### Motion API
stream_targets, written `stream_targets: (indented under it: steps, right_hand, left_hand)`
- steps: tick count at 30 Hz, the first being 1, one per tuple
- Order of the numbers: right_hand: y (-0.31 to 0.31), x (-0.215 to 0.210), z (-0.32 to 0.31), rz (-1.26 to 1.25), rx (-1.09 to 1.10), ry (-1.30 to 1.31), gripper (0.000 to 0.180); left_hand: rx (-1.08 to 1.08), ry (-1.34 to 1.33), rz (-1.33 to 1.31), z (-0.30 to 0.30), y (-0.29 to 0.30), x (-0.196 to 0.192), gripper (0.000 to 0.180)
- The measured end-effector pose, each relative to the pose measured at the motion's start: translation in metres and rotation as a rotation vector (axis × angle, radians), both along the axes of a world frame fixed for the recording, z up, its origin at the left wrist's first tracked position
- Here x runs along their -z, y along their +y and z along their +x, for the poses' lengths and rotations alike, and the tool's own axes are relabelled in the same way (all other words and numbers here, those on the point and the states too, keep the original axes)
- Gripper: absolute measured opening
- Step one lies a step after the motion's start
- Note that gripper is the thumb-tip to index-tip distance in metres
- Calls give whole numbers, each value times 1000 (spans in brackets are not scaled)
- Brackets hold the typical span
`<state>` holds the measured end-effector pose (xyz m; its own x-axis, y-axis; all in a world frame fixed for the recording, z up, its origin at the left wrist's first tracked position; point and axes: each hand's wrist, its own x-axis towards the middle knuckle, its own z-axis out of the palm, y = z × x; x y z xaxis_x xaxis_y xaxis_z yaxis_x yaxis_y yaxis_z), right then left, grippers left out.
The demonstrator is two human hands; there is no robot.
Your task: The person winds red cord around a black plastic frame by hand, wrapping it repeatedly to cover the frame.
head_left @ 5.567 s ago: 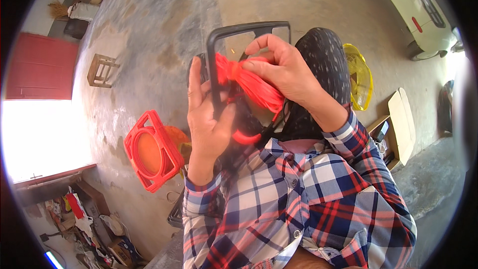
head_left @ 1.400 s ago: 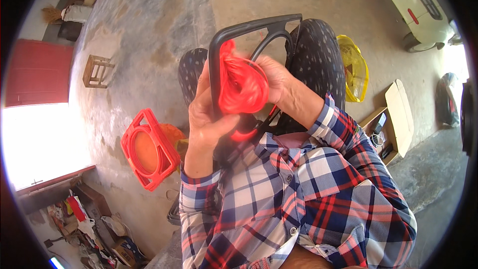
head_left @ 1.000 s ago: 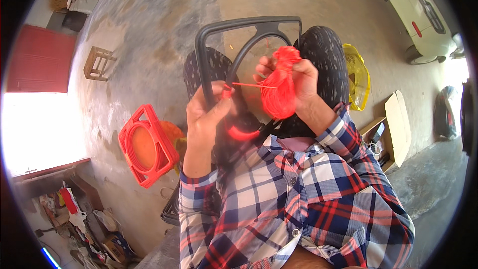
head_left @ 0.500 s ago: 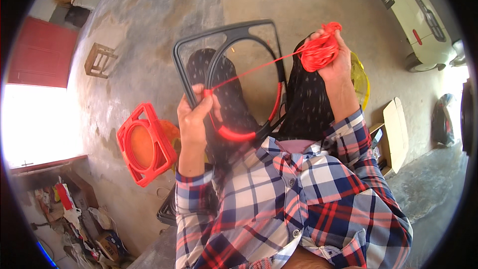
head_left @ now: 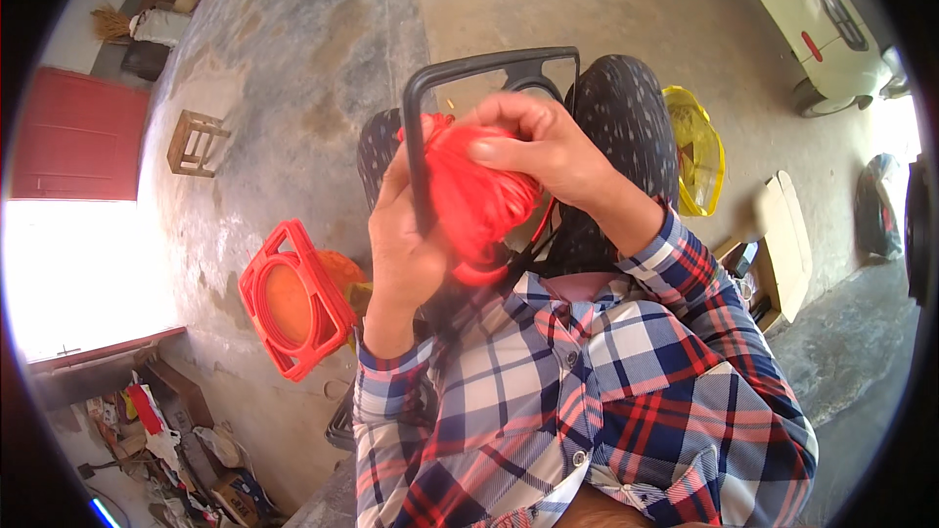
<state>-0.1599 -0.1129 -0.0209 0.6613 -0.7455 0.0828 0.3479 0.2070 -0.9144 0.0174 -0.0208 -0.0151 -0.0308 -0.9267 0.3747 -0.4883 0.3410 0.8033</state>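
Red cord bundle [head_left: 484,191] between left hand [head_left: 403,240] and right hand [head_left: 558,152], over the lap, long axis slanting down-right. Right nearer, thumb and fingers pinching it; left gripping the side of the black frame [head_left: 416,156]; its contact with the cord unclear.

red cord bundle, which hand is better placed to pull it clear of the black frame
Probably the right hand: it has hold of the red cord bundle from above. The left hand is around the left side of the black frame, so it seems better suited to steadying that.
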Motion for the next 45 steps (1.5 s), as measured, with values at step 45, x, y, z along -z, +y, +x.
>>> stream_targets:
  steps: [45]
  right_hand:
    - [8, -20, -2, -276, 261, 357, 30]
  left_hand:
    - [-32, 70, 97, -15, 1, -17, 40]
